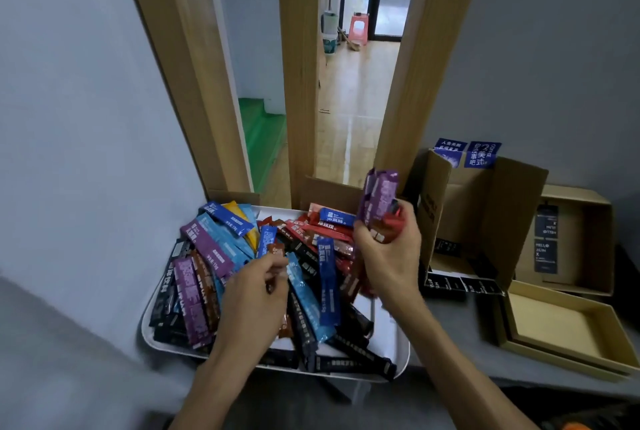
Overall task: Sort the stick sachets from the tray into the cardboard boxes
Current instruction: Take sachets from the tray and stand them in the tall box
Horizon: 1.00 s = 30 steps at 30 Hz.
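Tabletop (453,336), grey, fills the lower part of the frame and carries every item.

White tray (398,336), lower centre, sits at the near edge of the tabletop. It holds a loose heap of stick sachets (311,291) in purple, blue, light blue, red, brown, black and one yellow, lying crossed over one another.

Tall cardboard box (481,208) stands open just right of the tray, flaps raised, with black packets at its foot. Blue cards (479,154) show behind its top edge.

Two shallow boxes lie at the right edge. The nearer shallow box (557,322) shows a bare floor. The farther shallow box (585,221) contains dark packets.

Right hand (388,256) is raised over the right end of the tray, beside the tall box, and is clamped on a bundle of purple sachets (379,197) held upright, with red sachets (394,225) in the same grip.

Left hand (256,298) is low over the heap, fingers curled, pinching a brown sachet (276,251).
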{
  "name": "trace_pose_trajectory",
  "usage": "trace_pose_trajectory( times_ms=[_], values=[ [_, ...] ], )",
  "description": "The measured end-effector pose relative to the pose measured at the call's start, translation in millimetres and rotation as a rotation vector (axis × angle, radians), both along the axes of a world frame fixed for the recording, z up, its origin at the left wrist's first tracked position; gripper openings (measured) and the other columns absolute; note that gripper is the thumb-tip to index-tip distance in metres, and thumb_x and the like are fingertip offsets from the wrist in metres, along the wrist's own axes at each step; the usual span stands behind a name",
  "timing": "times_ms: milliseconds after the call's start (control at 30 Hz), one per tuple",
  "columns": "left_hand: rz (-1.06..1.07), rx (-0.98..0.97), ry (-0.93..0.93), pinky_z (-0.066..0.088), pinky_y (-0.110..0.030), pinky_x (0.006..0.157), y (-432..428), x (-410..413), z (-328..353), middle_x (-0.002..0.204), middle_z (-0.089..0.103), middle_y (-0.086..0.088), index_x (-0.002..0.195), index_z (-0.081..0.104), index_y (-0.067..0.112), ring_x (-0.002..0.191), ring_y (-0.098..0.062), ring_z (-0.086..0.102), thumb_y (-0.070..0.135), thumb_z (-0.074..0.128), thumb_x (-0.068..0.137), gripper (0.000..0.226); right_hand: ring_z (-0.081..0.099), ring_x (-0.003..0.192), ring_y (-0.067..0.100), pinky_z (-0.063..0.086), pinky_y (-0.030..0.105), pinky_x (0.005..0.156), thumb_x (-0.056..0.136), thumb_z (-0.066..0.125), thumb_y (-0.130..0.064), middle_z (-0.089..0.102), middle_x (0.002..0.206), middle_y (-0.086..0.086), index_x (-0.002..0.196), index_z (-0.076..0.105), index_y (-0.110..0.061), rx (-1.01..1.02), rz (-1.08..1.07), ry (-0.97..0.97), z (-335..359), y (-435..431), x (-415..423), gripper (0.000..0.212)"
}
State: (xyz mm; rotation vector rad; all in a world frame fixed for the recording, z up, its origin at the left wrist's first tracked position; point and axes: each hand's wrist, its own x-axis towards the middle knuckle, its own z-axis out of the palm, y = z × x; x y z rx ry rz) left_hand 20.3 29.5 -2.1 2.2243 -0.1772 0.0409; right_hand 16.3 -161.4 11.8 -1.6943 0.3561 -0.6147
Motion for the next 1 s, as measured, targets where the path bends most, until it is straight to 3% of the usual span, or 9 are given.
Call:
trace_pose_trajectory(
  times_ms=[100,233,300,433,567,667,767,867,1000],
  values=[
    [-0.034,-0.063,0.005,0.046,-0.006,0.075,-12.1,-6.0,1.5,0.103,0.065,0.021,0.115,0.066,0.029,0.096,0.007,0.060,0.014,0.061,0.097,0.024,0.069,0.088,0.003,0.054,0.017,0.077,0.080,0.081,-0.007,0.071,0.096,-0.013,0.107,0.054,-0.036,-0.017,0.004,-0.044,-19.6,10.2,-7.7,0.048],
    [0.014,-0.037,-0.024,0.046,-0.009,0.071,-11.4,-7.6,-1.4,0.108,0.063,0.016,0.118,0.063,0.029,0.094,0.005,0.060,0.016,0.062,0.096,0.026,0.068,0.093,-0.005,0.053,0.011,0.074,0.079,0.081,-0.006,0.069,0.104,-0.009,0.114,0.054,-0.029,-0.039,0.048,0.043,-44.9,14.8,-19.2,0.050],
    [0.101,0.068,-0.063,0.043,-0.011,0.067,-3.3,-3.1,-3.4,0.109,0.061,0.011,0.117,0.061,0.028,0.093,-0.003,0.061,0.023,0.062,0.096,0.021,0.068,0.095,-0.004,0.055,0.014,0.073,0.080,0.081,-0.009,0.069,0.105,-0.009,0.118,0.055,-0.022,-0.025,0.088,0.066,-47.9,15.3,-21.9,0.047],
    [0.116,0.396,0.026,0.047,-0.027,0.074,0.3,8.8,-9.4,0.109,0.058,0.006,0.116,0.055,0.024,0.096,-0.012,0.059,0.042,0.065,0.092,0.032,0.070,0.088,0.006,0.060,0.027,0.072,0.081,0.078,-0.007,0.070,0.093,-0.011,0.102,0.058,-0.030,-0.043,0.059,0.106,-47.3,15.5,-17.4,0.037],
    [0.089,0.420,0.063,0.037,-0.022,0.053,-2.3,14.8,-13.0,0.088,0.062,0.008,0.095,0.056,0.024,0.072,-0.007,0.057,0.036,0.064,0.094,0.014,0.069,0.077,0.018,0.061,0.042,0.071,0.082,0.072,-0.005,0.070,0.085,0.001,0.092,0.060,-0.020,0.019,0.027,0.093,-30.1,13.0,-9.7,0.022],
    [0.113,0.291,0.075,0.040,-0.022,0.051,4.4,17.8,-9.3,0.081,0.063,0.009,0.088,0.055,0.024,0.066,-0.003,0.057,0.031,0.063,0.096,0.013,0.066,0.065,0.020,0.058,0.038,0.062,0.085,0.070,-0.005,0.070,0.076,0.006,0.090,0.063,-0.011,0.104,-0.002,0.055,-6.1,6.6,-10.6,0.010],
    [0.091,-0.009,0.088,0.051,-0.022,0.054,8.8,16.6,2.6,0.078,0.069,0.004,0.086,0.058,0.021,0.061,-0.003,0.065,0.028,0.065,0.095,0.012,0.073,0.076,0.012,0.057,0.025,0.064,0.089,0.067,-0.005,0.076,0.084,-0.001,0.096,0.065,-0.017,0.238,-0.004,0.084,20.3,-1.8,-27.7,0.013],
    [-0.006,-0.303,0.090,0.056,-0.022,0.068,7.4,13.6,21.4,0.087,0.075,0.003,0.091,0.066,0.021,0.076,0.001,0.070,0.024,0.067,0.093,0.004,0.072,0.086,0.021,0.059,0.040,0.077,0.089,0.067,-0.010,0.072,0.087,0.002,0.096,0.061,-0.020,0.281,0.060,0.218,33.2,-7.6,-54.2,0.014],
    [-0.268,-0.692,0.199,0.056,-0.030,0.086,-11.6,6.9,47.0,0.098,0.077,-0.003,0.101,0.070,0.017,0.095,-0.018,0.071,0.014,0.066,0.089,0.013,0.070,0.078,0.031,0.060,0.036,0.062,0.081,0.075,-0.025,0.071,0.083,0.011,0.104,0.063,-0.011,0.493,0.203,0.381,39.6,-15.6,-80.0,0.029]
  ],
)
